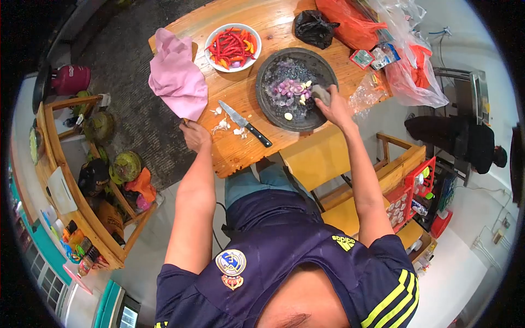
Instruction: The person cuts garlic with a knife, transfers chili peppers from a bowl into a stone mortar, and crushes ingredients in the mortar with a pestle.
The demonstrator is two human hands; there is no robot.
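A round dark stone mortar (pixel 267 112) on the wooden table (pixel 235 150) holds purple shallots (pixel 290 87) and pale garlic cloves (pixel 288 116). At the mortar's right rim my right hand (pixel 336 109) is closed round a grey stone pestle (pixel 321 95). My left hand (pixel 195 135) is at the table's left edge, just below a pink cloth (pixel 178 76); its fingers are curled and partly hidden, so what they hold cannot be told. Between the hands lies a knife (pixel 246 123) with a black handle, beside garlic skins (pixel 221 126). A white bowl (pixel 208 53) of red chillies stands behind.
A black plastic bag (pixel 315 29), red bags (pixel 350 22) and clear plastic bags (pixel 426 90) lie at the table's back right. A yellow bench (pixel 314 156) is near its front edge. Another person (pixel 465 139) in dark clothes is at the far right. Wooden shelving (pixel 82 202) stands left.
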